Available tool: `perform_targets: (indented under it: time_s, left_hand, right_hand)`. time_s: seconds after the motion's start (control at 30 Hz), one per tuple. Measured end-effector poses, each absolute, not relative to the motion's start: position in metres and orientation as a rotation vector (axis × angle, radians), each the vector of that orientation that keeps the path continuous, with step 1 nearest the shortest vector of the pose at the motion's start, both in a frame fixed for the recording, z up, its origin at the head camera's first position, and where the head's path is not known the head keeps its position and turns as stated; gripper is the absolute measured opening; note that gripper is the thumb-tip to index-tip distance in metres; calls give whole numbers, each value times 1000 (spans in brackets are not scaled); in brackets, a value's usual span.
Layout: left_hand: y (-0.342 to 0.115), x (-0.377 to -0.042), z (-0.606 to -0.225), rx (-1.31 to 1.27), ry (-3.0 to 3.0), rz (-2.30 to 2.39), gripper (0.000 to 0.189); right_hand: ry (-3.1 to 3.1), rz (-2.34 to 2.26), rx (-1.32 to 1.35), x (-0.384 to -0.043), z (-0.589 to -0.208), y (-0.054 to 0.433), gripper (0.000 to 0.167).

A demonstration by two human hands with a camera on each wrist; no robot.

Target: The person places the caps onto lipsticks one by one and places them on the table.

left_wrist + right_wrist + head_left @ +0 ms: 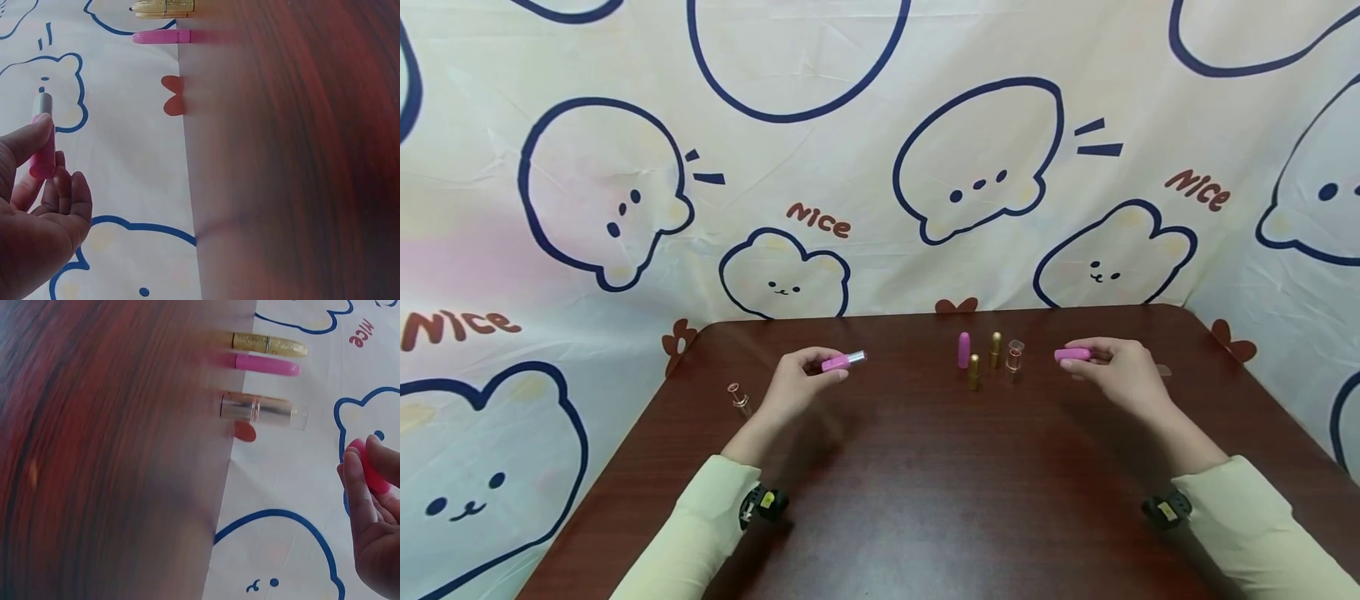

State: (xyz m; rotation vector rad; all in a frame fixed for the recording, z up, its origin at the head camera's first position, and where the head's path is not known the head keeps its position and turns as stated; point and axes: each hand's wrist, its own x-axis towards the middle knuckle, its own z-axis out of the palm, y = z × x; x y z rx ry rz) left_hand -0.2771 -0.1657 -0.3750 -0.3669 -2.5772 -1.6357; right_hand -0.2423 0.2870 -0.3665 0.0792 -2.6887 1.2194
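Note:
Between thumb and fingers, my left hand pinches a pink lipstick tube whose bare silver end points right. In the left wrist view the same tube stands nearly upright, pink part down. My right hand grips a pink lipstick cap by its right end, held level and pointing left; fingers partly cover the cap in the right wrist view. Both hands are above the far half of the table, apart from each other, with a group of standing lipsticks between them.
On the brown table stand a pink lipstick, two gold lipsticks and a clear-topped rose-gold lipstick. Another rose-gold lipstick stands left of my left forearm. A small clear object lies behind my right hand. A printed cloth hangs behind.

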Motion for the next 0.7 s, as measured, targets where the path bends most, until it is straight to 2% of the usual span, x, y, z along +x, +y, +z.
perform_targets:
  time_s: [0.7]
  left_hand:
    - [-151,-274,-366,-423,-2512,-1734,27]
  right_hand:
    - [-2570,1521,297,-250,-356,228,42]
